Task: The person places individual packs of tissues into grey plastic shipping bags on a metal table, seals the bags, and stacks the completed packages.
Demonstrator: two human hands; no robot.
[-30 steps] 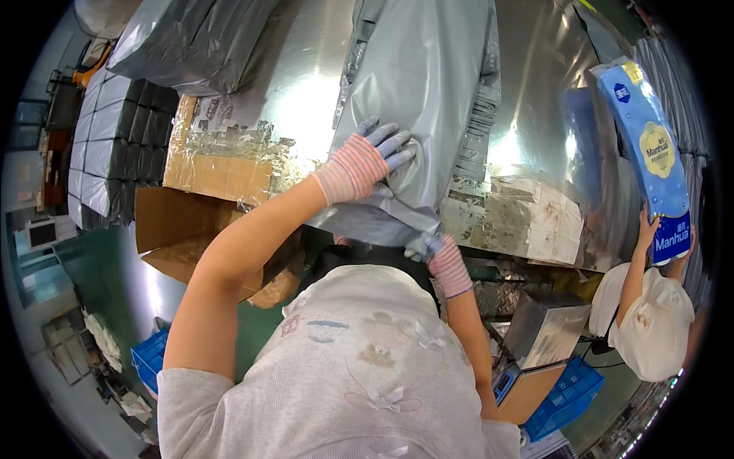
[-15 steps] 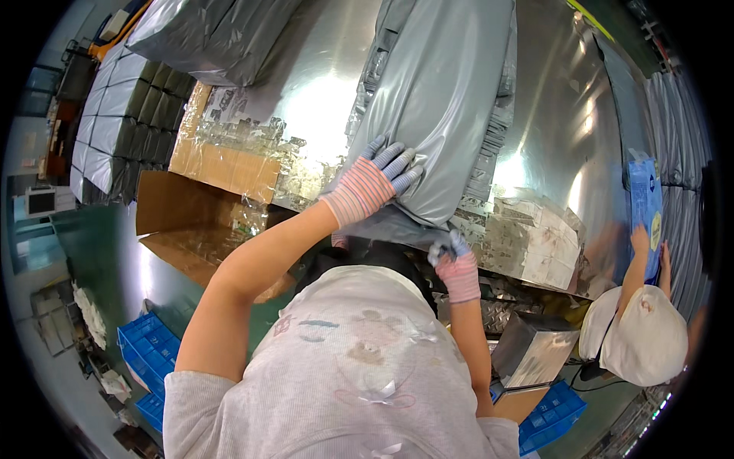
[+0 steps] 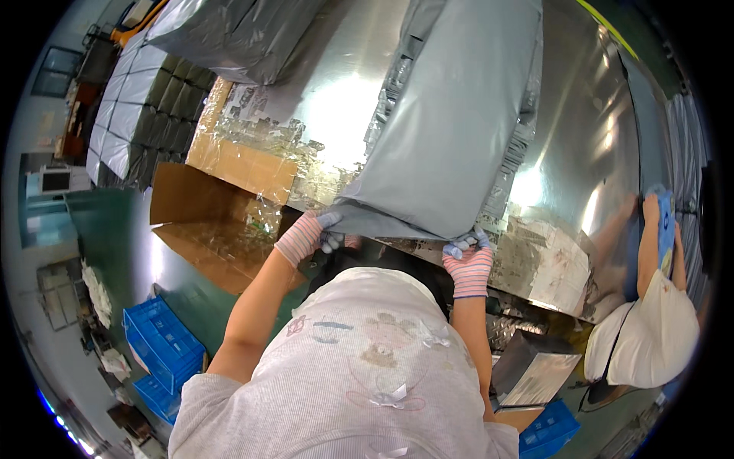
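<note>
A stack of grey plastic bags lies lengthwise on the metal table, its near end at the table's front edge. My left hand, in a pink-striped glove with grey fingertips, grips the near left corner of the top bag. The near right corner is pinched by my right hand, gloved the same way. Between the two hands the bag's near edge is stretched and slightly folded. Many layered bag edges show along both sides of the stack.
An open cardboard box hangs by the table's left front. Another grey bag pile is at the far left, wrapped bales beyond. Blue crates stand on the floor. A co-worker handles a blue package at right.
My left hand has moved off the bag's surface, down and left to its near corner. The top bag now lies flatter, pulled toward me. The co-worker's blue package has shifted.
</note>
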